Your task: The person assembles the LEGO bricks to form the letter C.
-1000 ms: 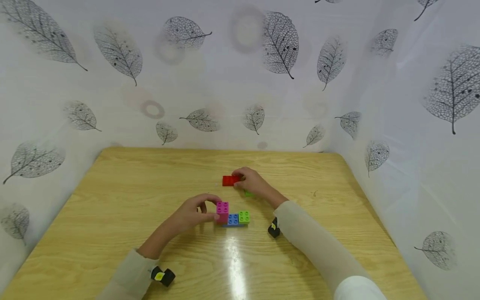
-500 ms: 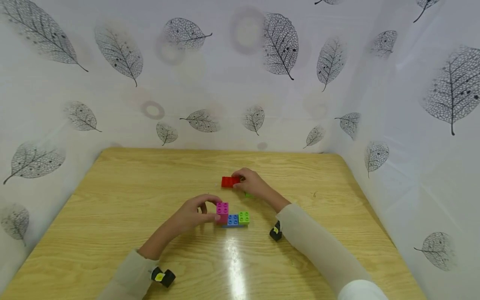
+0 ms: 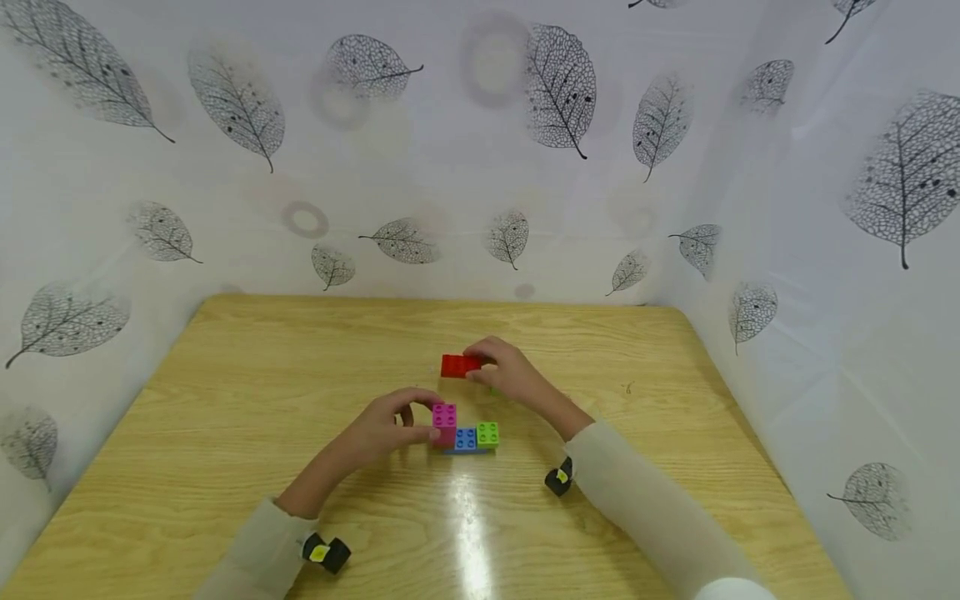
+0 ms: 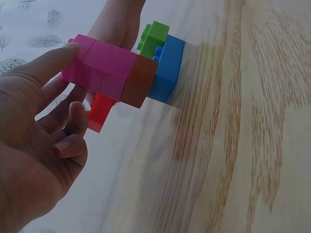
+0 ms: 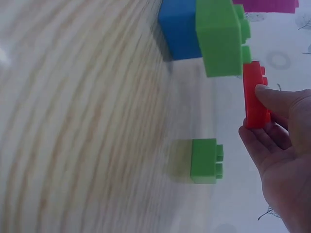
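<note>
My left hand [image 3: 386, 429] grips the top of a stack of pink toy bricks [image 4: 99, 68] between thumb and fingers. Below the pink ones is an orange-brown brick [image 4: 140, 81], standing at one end of a long blue brick [image 4: 169, 68] on the table. A green brick [image 4: 156, 38] sits at the blue brick's other end. Farther back, my right hand [image 3: 513, 372] pinches a long red brick [image 5: 253, 99], thumb on its side and fingers at its end. In the right wrist view the red brick appears raised off the table, apart from the stack.
A loose green brick [image 5: 203, 161] stands on the wooden table [image 3: 300, 350], mostly hidden by the right hand in the head view. Leaf-patterned curtain [image 3: 420, 167] surrounds the table's back and sides.
My right hand has shifted slightly nearer with the red brick, while its forearm has moved a little right and down. The left hand and the stack have stayed put.
</note>
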{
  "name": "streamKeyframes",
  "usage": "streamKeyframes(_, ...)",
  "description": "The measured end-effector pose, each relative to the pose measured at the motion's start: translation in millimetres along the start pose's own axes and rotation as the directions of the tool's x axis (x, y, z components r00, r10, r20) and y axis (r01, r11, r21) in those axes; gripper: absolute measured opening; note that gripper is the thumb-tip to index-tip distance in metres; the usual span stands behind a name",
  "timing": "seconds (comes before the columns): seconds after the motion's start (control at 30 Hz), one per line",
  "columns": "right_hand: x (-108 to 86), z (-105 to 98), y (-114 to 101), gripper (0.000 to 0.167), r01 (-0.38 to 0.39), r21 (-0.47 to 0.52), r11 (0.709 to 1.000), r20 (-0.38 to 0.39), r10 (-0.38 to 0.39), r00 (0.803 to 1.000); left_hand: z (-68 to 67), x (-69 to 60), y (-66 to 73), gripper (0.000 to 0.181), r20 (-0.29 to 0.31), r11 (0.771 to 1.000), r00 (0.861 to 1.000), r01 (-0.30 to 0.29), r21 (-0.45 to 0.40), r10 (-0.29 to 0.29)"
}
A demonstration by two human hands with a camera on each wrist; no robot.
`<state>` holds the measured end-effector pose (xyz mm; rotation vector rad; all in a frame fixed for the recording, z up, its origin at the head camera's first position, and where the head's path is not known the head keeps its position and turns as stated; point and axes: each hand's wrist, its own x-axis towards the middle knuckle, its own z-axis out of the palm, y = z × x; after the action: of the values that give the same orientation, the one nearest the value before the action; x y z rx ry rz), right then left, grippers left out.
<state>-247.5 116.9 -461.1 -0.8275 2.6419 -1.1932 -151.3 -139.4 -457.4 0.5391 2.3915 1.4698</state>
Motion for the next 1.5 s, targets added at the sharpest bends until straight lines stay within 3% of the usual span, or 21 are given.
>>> streamKeyframes(0.37, -29.1, -3.5, -20.5, 0.035, 0.041, 0.025, 0.999, -0.03, -0.041, 0.999, 0.3, -0.5, 0.1, 0.042, -0.005, 1.0, 1.0, -0.001, -0.001, 0.001)
streamKeyframes(0.57, -46.0, -3.9, -24.6, 0.031, 0.127, 0.045, 0.991, -0.064, -0.124, 0.99, 1.0, -0.6, -0.1, 0.037, -0.015, 1.0, 1.0, 0.0, 0.009, 0.0)
streamKeyframes(0.97, -70.4, -4.9, -29.6, 0.028, 0.205, -0.009, 0.979, -0.107, -0.205, 0.973, 1.5, 0.0, 0.3, 0.035, -0.022, 1.0, 1.0, 0.002, 0.017, -0.002)
streamKeyframes(1.33, -79.4, -4.5, -32.7, 0.026, 0.34, -0.073, 0.938, -0.142, -0.347, 0.927, 2.9, -0.6, 1.0, 0.032, -0.044, 1.0, 0.999, 0.02, 0.008, -0.02)
streamKeyframes(1.5, -79.7, -4.2, -34.2, 0.029, 0.413, -0.124, 0.902, -0.135, -0.428, 0.893, 2.7, -0.2, -0.5, 0.032, -0.047, 1.0, 0.999, 0.015, 0.01, -0.014)
